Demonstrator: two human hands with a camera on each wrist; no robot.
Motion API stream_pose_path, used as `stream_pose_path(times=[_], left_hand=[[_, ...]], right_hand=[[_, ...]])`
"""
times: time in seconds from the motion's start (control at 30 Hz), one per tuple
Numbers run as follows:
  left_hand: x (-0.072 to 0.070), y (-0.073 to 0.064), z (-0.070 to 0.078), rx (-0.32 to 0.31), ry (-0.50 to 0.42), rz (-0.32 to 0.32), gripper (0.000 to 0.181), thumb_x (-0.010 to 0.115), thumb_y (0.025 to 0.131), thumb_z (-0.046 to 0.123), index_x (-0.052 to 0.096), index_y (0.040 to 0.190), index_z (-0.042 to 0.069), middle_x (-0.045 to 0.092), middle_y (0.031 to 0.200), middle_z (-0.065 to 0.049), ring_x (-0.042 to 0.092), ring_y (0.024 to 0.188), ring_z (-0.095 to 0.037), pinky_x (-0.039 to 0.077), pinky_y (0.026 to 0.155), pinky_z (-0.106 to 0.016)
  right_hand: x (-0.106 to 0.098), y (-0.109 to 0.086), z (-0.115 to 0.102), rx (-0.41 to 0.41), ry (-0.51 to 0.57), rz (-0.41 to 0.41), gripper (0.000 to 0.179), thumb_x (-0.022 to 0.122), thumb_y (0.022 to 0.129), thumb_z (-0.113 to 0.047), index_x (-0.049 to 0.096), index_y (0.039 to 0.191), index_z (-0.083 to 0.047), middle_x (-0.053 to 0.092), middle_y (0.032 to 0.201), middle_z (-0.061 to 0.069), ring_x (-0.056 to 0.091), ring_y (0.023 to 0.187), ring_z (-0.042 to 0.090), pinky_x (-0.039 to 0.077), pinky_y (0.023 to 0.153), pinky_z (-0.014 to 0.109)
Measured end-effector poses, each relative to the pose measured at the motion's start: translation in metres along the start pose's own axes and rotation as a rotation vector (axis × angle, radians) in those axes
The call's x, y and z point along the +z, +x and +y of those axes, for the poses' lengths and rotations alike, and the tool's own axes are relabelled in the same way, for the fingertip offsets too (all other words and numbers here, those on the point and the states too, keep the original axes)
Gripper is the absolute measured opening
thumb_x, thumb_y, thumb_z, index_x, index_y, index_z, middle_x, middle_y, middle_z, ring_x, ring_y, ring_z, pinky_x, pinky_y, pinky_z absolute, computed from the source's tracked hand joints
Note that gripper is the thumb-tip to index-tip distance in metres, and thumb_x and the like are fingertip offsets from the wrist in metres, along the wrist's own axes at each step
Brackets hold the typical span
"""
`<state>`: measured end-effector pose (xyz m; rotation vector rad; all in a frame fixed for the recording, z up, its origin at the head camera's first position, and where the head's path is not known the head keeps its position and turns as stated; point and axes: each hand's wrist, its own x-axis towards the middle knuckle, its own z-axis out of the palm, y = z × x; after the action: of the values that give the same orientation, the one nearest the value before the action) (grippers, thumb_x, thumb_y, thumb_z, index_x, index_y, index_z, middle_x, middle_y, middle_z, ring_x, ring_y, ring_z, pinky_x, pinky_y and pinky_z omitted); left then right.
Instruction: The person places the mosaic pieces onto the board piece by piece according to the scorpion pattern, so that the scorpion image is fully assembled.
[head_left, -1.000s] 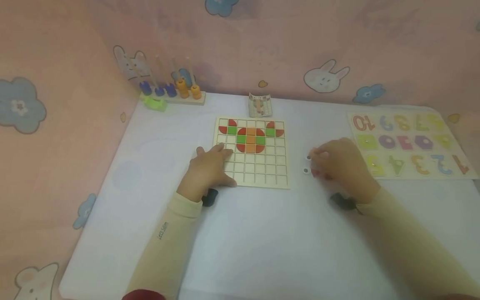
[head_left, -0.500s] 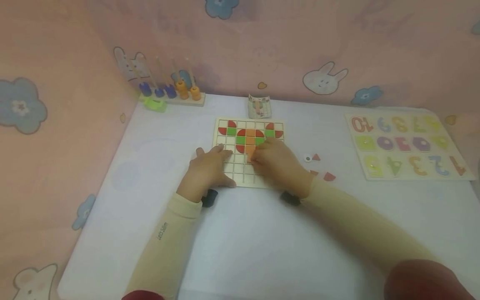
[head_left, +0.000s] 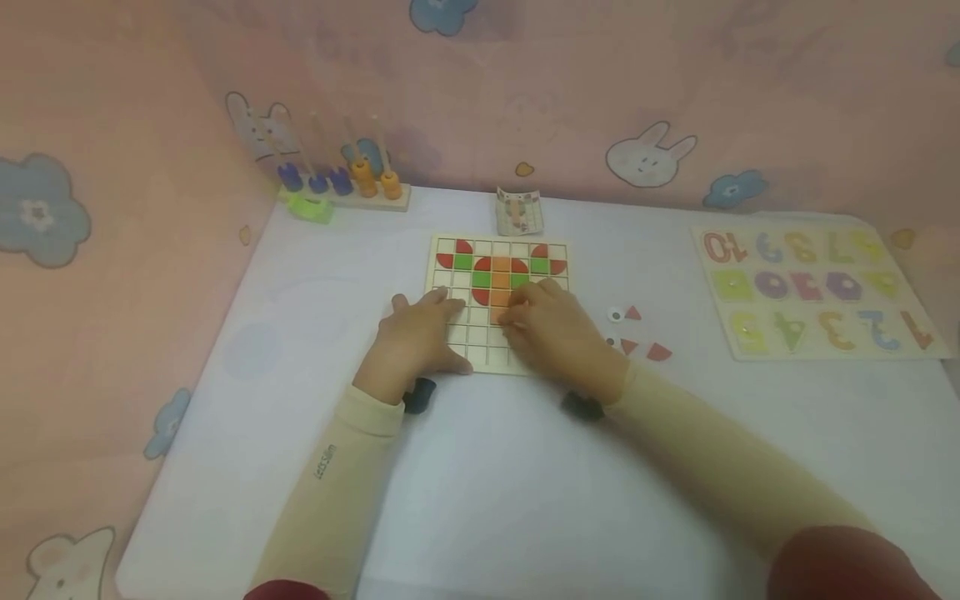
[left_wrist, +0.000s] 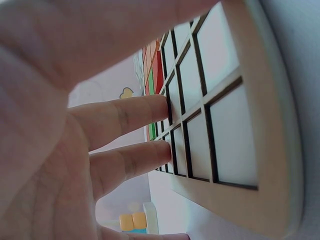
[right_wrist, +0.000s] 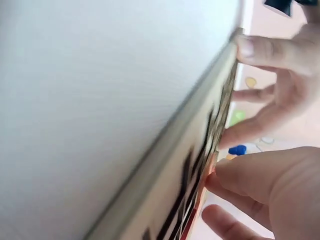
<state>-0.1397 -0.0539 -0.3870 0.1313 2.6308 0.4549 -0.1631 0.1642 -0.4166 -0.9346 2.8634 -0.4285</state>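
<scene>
A square wooden grid board [head_left: 477, 357] carries red quarter-round, green square and orange square tiles in its far rows. My left hand [head_left: 415, 337] rests with spread fingers on the board's left side; in the left wrist view two fingertips [left_wrist: 161, 152] touch the grid. Over the board's right half, my right hand [head_left: 561, 333] pinches an orange square tile [head_left: 498, 316] at a cell below the orange column. Thumb and forefinger meet at the tile in the right wrist view, and they partly hide it. The right hand also covers several cells.
Right of the board lie a red triangle [head_left: 633, 313], a red quarter-round tile [head_left: 659, 352] and white eye pieces [head_left: 615, 314]. A number puzzle [head_left: 813, 321] is farther right. Behind stand a patterned card [head_left: 519, 213] and a bead stacker [head_left: 345, 198] with a green piece [head_left: 310, 208].
My right hand has moved left from the loose pieces to the board, bringing an orange tile to the cell below the orange column. My left hand has stayed in place.
</scene>
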Motion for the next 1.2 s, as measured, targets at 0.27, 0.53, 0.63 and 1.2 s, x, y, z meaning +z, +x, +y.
stream_pose_path(times=[0.27, 0.53, 0.63, 1.2], left_hand=[[0.002, 0.000, 0.000, -0.005, -0.002, 0.006, 0.097, 0.097, 0.074, 0.043, 0.052, 0.159, 0.024, 0.033, 0.171, -0.005, 0.041, 0.122, -0.041, 0.048, 0.093, -0.057], [0.002, 0.000, 0.001, -0.002, -0.024, 0.013, 0.097, 0.098, 0.074, 0.041, 0.053, 0.158, 0.023, 0.033, 0.171, -0.006, 0.040, 0.122, -0.041, 0.047, 0.094, -0.057], [0.002, 0.000, 0.001, -0.003, -0.021, 0.013, 0.097, 0.098, 0.074, 0.041, 0.053, 0.158, 0.023, 0.033, 0.171, -0.006, 0.040, 0.122, -0.041, 0.047, 0.094, -0.058], [0.003, 0.000, -0.001, 0.007, -0.017, 0.023, 0.097, 0.098, 0.074, 0.042, 0.053, 0.158, 0.023, 0.033, 0.171, -0.006, 0.041, 0.124, -0.043, 0.047, 0.095, -0.058]], right_hand=[[-0.006, -0.002, 0.009, 0.002, 0.038, -0.029, 0.025, 0.063, 0.104, -0.023, 0.081, 0.120, -0.015, 0.069, 0.124, 0.001, 0.054, 0.121, 0.026, 0.043, 0.108, 0.044], [-0.022, -0.029, 0.055, 0.164, 0.060, -0.033, 0.029, 0.060, 0.106, -0.025, 0.076, 0.125, -0.010, 0.073, 0.117, 0.003, 0.056, 0.114, 0.027, 0.040, 0.108, 0.047], [-0.029, -0.047, 0.073, 0.254, 0.068, -0.053, 0.033, 0.059, 0.108, -0.027, 0.072, 0.131, -0.009, 0.070, 0.127, 0.008, 0.053, 0.124, 0.032, 0.037, 0.114, 0.053], [-0.038, -0.113, 0.095, 0.318, 0.094, -0.060, 0.021, 0.077, 0.098, -0.023, 0.079, 0.113, -0.010, 0.074, 0.104, 0.005, 0.058, 0.102, 0.030, 0.046, 0.097, 0.055]])
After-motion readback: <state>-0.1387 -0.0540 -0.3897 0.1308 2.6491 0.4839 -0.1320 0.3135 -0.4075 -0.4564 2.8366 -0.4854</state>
